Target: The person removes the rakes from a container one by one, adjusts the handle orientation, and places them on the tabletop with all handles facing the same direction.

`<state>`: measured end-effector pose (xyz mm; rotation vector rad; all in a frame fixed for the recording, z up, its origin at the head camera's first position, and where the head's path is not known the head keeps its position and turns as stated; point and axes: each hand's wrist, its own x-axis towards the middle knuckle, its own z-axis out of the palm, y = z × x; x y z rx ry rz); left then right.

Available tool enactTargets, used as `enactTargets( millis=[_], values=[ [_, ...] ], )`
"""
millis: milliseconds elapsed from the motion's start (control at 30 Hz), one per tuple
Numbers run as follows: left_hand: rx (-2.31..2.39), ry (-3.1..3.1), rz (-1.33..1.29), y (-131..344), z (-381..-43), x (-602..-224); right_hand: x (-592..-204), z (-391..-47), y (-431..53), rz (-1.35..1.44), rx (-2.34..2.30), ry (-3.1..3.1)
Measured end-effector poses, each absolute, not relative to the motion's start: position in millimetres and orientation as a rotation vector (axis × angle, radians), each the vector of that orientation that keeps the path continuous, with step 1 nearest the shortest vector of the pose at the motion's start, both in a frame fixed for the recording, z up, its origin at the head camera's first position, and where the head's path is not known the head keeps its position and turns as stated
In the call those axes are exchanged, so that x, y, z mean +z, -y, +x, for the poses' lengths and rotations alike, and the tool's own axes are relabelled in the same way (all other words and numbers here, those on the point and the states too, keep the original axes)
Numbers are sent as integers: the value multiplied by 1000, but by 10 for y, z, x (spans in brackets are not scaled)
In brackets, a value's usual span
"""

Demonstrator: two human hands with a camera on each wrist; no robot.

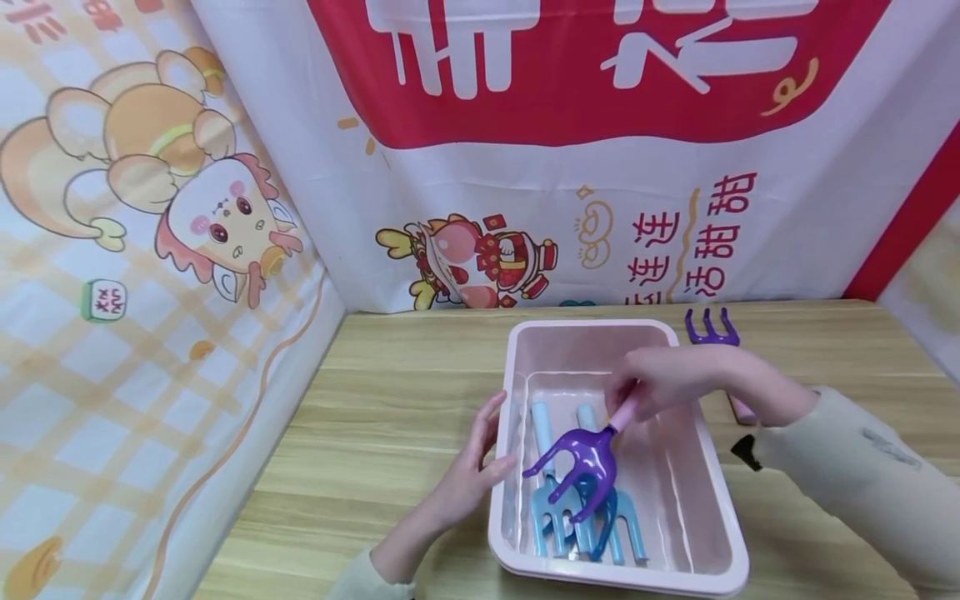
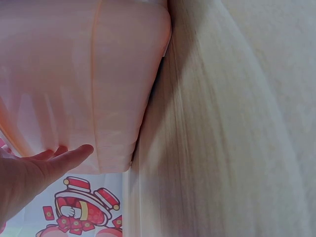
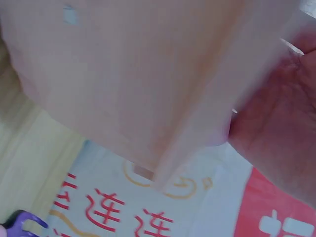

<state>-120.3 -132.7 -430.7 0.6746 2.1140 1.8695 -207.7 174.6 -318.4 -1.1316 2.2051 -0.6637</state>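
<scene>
While left grip (image 1: 467, 475) touches tub (image 1: 647, 471), right (image 1: 663, 379) holds rake (image 1: 592, 454)

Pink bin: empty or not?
Not empty: in the head view, blue rakes lie inside the bin, partly hidden by the held purple rake.

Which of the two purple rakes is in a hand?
The purple rake over the pink bin, its pink handle gripped by the right hand; the other purple rake lies on the table beside the bin.
</scene>
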Motion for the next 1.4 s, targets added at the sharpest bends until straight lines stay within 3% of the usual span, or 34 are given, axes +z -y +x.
enactTargets(
  millis=[367, 667, 967, 1400],
  values=[
    [1856, -2129, 671, 1323, -1197, -4307, -2921, -1960, -1988, -1258, -714, -2295],
    [1845, -2147, 655, 1317, -1194, -4288, -2830, -1803, -2207, -1008, -771, -2342],
    [1841, -2162, 641, 1314, -1180, -4275, -2907, -1716, -2472, -904, -910, -2331],
    [1849, -2155, 656, 1316, -1179, -4284, -3161, -1664, -2936, -1068, -966, -2671]
  ],
)
